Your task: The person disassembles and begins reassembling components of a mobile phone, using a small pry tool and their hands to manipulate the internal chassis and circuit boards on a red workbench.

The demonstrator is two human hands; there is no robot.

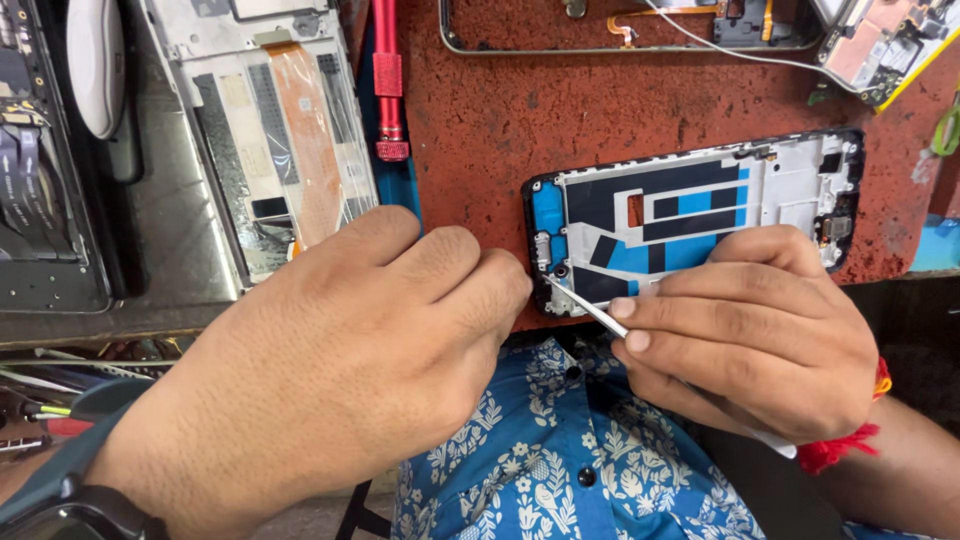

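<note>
Red-brown table (pixel 480 110) carries an opened phone frame (pixel 700 205), black-rimmed, with blue and black patches inside, lying just beyond both hands. Left hand (pixel 330 370) rests curled at the frame's near-left corner, fingers together; whether they press the rim cannot be told. Right hand (pixel 750 330) has its fingers (pixel 660 308) clamped on metal tweezers (pixel 590 308), tip at that corner. Judged step: picking at a small part there; next needs a steady, shallow tip.

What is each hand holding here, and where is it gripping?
The right hand pinches metal tweezers near their back end, tips on the phone frame. The left hand steadies that frame's left edge; its grip there is hidden.
</note>
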